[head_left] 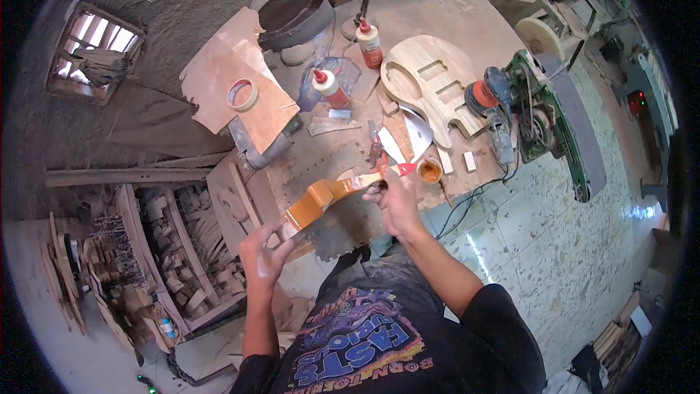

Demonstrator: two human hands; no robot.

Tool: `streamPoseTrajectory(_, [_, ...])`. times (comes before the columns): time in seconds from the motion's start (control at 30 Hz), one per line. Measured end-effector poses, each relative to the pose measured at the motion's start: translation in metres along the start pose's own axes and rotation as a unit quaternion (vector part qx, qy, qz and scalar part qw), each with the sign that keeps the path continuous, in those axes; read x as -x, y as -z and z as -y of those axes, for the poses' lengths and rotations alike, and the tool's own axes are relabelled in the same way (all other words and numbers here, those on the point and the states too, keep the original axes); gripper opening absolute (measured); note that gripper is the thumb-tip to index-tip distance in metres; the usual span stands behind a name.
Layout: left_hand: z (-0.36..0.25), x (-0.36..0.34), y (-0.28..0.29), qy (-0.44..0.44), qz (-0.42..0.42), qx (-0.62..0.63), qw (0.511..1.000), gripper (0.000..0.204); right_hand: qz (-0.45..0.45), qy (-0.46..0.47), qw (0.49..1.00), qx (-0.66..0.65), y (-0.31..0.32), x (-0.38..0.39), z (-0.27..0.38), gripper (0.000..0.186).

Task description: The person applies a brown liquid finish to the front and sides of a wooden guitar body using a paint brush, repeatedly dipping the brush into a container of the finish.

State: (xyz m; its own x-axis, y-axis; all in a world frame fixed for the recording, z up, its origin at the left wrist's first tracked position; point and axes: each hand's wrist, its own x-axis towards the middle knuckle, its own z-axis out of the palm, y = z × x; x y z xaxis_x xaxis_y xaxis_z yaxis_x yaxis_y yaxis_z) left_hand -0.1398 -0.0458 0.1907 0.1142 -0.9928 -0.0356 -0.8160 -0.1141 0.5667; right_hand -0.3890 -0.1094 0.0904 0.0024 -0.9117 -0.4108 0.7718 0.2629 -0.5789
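Note:
My left hand (264, 252) grips the near end of an orange-brown coated piece (310, 206), blocky with a raised middle; its exact kind is unclear. It is held tilted above the table's near edge. In my right hand (399, 208), the fingers close around a paintbrush (373, 178) with a pale handle and a red end. The bristle end points left at the coated piece and seems to meet it. Just right of this hand stands a small open jar (429, 171) of orange-brown liquid.
A pale wooden guitar body (430, 76) lies on the table beside an orange sander (481, 95) and a green belt machine (543, 102). Two red-capped bottles (330, 89) and a tape roll (242, 94) are farther back. A rack of wood offcuts (186, 263) stands left.

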Motion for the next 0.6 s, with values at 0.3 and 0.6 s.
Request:
streamPoseTrajectory(0.3, [-0.004,-0.004,0.002,0.004,0.004,-0.036,0.999,0.041,-0.057,0.048,0.978,0.195,0.044,-0.024,-0.047,0.028])
streamPoseTrajectory(0.6, [-0.009,0.003,-0.002,0.046,0.010,-0.059,0.997,0.036,0.004,0.094,0.989,0.118,0.030,0.004,-0.039,0.014])
